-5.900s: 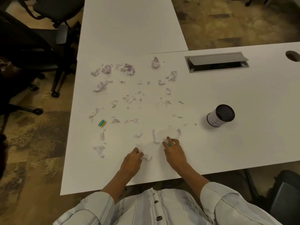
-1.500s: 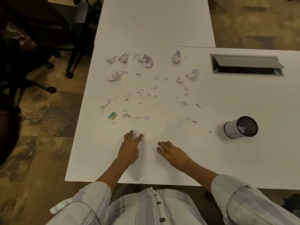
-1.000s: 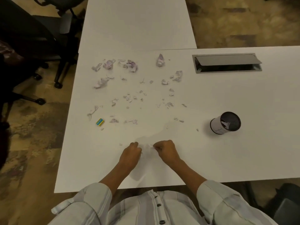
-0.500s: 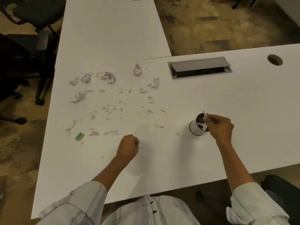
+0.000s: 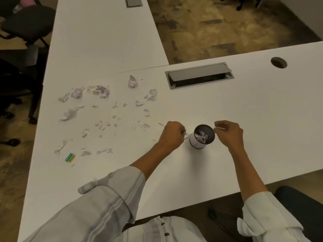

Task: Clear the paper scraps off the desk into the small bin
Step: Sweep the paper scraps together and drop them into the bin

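The small bin [image 5: 198, 142], a white cylinder with a dark inside, stands on the white desk [image 5: 262, 130] with several paper bits in it. My left hand [image 5: 172, 134] is just left of the bin, fist closed on paper scraps that poke out toward the rim. My right hand [image 5: 229, 132] hovers at the bin's right edge, fingers pinched; a thin white sliver shows at the fingertips. Several crumpled and torn paper scraps [image 5: 101, 91] lie scattered across the desk's left half.
A small yellow and blue eraser [image 5: 69, 157] lies near the desk's left edge. A grey cable hatch [image 5: 199, 75] stands open behind the bin, with a round grommet hole [image 5: 278, 62] far right. Black office chairs [image 5: 26, 21] stand on the left.
My left hand carried its scraps from the desk's middle over to the bin's left side. My right hand shifted from over the bin to its right edge. More paper lies inside the bin.
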`<state>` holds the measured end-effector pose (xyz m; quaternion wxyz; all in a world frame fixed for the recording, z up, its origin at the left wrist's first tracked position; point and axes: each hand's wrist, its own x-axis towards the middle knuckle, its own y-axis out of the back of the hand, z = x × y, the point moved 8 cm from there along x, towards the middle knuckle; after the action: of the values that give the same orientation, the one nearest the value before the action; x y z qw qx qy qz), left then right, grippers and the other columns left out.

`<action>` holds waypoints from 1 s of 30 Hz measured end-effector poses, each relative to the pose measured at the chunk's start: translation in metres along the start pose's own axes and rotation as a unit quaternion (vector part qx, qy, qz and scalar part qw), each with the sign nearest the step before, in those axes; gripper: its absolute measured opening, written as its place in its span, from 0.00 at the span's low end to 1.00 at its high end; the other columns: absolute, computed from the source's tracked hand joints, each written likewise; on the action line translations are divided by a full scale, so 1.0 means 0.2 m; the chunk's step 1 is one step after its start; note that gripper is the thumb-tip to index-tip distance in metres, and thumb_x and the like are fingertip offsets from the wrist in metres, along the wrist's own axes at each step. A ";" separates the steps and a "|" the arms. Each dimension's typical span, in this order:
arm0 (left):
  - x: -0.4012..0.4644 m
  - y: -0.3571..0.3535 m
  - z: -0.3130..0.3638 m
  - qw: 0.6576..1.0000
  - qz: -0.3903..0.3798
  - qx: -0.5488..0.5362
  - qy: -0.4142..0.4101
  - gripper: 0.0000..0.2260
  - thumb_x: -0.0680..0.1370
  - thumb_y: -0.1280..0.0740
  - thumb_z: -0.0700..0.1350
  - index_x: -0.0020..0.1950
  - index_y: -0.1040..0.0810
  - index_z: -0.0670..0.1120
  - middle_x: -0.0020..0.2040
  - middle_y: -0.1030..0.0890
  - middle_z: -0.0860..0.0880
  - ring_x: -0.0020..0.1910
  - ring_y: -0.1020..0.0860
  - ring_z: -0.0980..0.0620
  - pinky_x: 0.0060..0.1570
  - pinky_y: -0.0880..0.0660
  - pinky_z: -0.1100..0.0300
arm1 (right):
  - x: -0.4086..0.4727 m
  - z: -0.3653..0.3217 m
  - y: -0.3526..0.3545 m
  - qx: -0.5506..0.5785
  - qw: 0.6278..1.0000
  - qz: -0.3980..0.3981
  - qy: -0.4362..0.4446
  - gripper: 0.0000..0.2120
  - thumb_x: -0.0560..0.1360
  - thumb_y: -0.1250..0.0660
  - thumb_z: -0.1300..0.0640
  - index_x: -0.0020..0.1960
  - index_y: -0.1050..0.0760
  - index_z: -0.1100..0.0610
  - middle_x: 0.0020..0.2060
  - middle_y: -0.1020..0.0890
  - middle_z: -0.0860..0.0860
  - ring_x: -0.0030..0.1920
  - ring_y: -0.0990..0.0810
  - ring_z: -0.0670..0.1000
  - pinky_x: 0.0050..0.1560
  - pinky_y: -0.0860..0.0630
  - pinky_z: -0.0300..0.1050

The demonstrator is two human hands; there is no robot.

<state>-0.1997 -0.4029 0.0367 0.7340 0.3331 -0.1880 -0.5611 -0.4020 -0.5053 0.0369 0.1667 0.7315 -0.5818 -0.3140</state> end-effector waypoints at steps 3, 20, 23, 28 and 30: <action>0.10 -0.11 0.12 1.000 -0.020 -0.005 -0.008 0.07 0.72 0.34 0.35 0.45 0.16 0.39 0.45 0.15 0.41 0.44 0.18 0.44 0.50 0.21 0.52 | -0.04 0.07 0.10 0.038 0.999 0.023 -0.010 0.10 0.69 0.28 0.61 0.49 0.18 0.52 0.46 0.15 0.47 0.44 0.17 0.46 0.52 0.21 0.44; 0.21 -0.17 0.07 0.997 -0.067 -0.020 0.020 0.19 0.72 0.31 0.36 0.63 0.25 0.42 0.54 0.19 0.40 0.48 0.19 0.44 0.50 0.21 0.52 | -0.24 0.32 0.08 0.069 0.997 0.021 -0.021 0.06 0.72 0.28 0.62 0.45 0.19 0.51 0.42 0.16 0.44 0.43 0.18 0.42 0.49 0.19 0.44; 0.15 -0.02 -0.11 0.999 -0.022 -0.008 0.042 0.15 0.72 0.33 0.36 0.59 0.23 0.43 0.50 0.18 0.43 0.44 0.19 0.45 0.44 0.20 0.51 | -0.33 0.25 -0.18 0.014 0.997 -0.068 0.025 0.04 0.71 0.28 0.61 0.44 0.19 0.54 0.40 0.16 0.46 0.40 0.19 0.39 0.37 0.26 0.25; -0.03 0.23 -0.50 0.996 0.009 0.018 0.083 0.15 0.71 0.31 0.36 0.57 0.23 0.42 0.50 0.19 0.43 0.46 0.20 0.48 0.49 0.24 0.57 | -0.40 0.25 -0.63 -0.062 0.983 -0.170 0.042 0.13 0.71 0.29 0.63 0.55 0.22 0.57 0.46 0.18 0.51 0.39 0.20 0.42 0.33 0.27 0.26; -0.13 0.32 -0.68 0.993 0.009 0.048 0.111 0.17 0.70 0.30 0.38 0.59 0.24 0.42 0.53 0.21 0.42 0.51 0.22 0.45 0.51 0.26 0.56 | -0.37 0.27 -0.76 -0.113 0.976 -0.182 0.030 0.16 0.70 0.30 0.64 0.57 0.23 0.62 0.47 0.19 0.55 0.42 0.19 0.50 0.40 0.24 0.35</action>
<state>-0.0738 -0.3318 -0.0117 0.7388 0.4264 -0.1346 -0.5042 -0.3328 -0.3867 -0.0765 0.2055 0.8107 -0.3943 -0.3808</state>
